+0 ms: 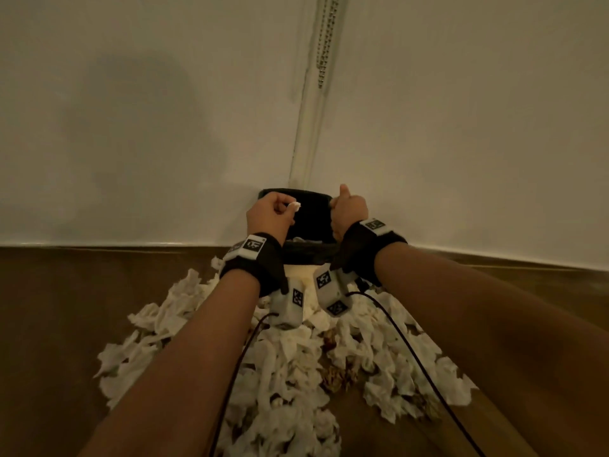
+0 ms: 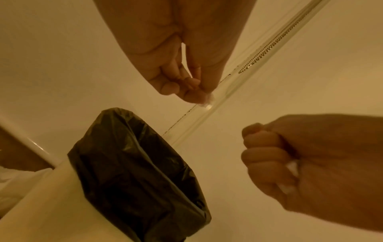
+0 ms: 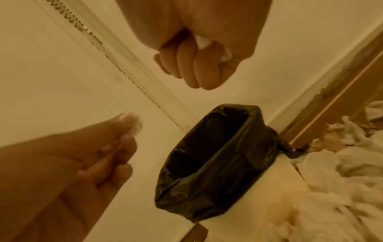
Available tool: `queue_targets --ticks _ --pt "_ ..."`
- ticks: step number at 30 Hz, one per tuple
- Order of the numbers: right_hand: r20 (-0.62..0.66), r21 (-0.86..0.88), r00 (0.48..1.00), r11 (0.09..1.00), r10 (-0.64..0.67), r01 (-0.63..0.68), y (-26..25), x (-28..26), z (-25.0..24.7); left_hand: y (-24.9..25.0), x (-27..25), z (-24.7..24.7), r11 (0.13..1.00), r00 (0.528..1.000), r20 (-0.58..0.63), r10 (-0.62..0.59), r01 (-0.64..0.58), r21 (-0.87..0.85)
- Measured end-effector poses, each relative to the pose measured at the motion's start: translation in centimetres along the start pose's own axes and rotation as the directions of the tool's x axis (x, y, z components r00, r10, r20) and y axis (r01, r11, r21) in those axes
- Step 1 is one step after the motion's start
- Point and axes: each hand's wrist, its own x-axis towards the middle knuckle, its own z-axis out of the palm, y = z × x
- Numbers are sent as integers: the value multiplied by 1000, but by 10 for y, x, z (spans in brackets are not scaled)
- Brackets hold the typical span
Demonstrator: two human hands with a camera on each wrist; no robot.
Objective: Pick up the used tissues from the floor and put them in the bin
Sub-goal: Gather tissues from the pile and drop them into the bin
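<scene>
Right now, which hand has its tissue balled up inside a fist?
The right hand: its tissue peeks from a closed fist. The left hand only pinches a small scrap at its fingertips.

The head view looks forward and down from above both forearms toward a room corner, with the pale bin lined with a black plastic bag [image 1: 309, 222] far in frame. The left wrist view looks along the left hand [image 2: 182, 68] at close range; the right wrist view likewise follows the right hand [image 3: 199, 49]. All three views share the bin and both hands.
</scene>
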Motion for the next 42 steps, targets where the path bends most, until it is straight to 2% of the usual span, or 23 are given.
queue_targets --ticks 1,2,3,7,11,16,18,20,23,27,29,32,34,36,39,42 --pt "57 223 993 969 100 -110 -10 2 1 0 5 0 1000 1000 11 -23 23 6" --pt "76 253 997 966 32 -51 -13 1 6 -1 8 1 999 998 26 -50 50 3" --pt "137 281 990 958 19 -57 -17 1 10 -3 11 2 997 996 46 -76 77 -5" --pt "268 388 961 905 71 -175 -25 -2 19 -10 14 4 992 985 119 -124 122 24" --pt "276 294 951 929 141 -224 -13 -1 5 -16 9 2 995 993 105 -54 45 86" --pt "224 255 972 958 76 -133 35 -12 -11 -23 -22 9 997 973 233 9 -25 66" --pt "206 173 975 978 84 -120 65 -18 -16 -32 -39 16 993 955 297 2 -36 108" --pt "205 114 968 979 145 -171 98 -26 -18 -43 -59 23 984 929 371 -18 -49 171" --pt "182 33 956 970 231 -241 143 -44 -19 -62 -89 33 959 860 502 -98 -53 278" --pt "156 -140 960 967 234 -213 193 -64 -18 -85 -125 41 904 748 633 -201 -108 415" --pt "159 -278 963 946 218 -169 210 -72 -18 -92 -139 45 879 715 669 -203 -168 447" --pt "227 -528 962 849 149 -7 229 -82 -16 -98 -153 51 858 705 676 -213 -196 475" --pt "336 -646 934 752 124 132 240 -87 -13 -102 -158 54 845 696 683 -223 -211 491" --pt "390 -724 912 654 123 221 251 -90 -11 -105 -162 59 837 688 692 -218 -233 496" --pt "380 -777 909 592 170 215 265 -90 -10 -106 -168 71 794 658 722 -212 -315 520" --pt "450 -785 861 565 238 254 277 -86 -10 -106 -177 87 704 619 754 -221 -433 563"
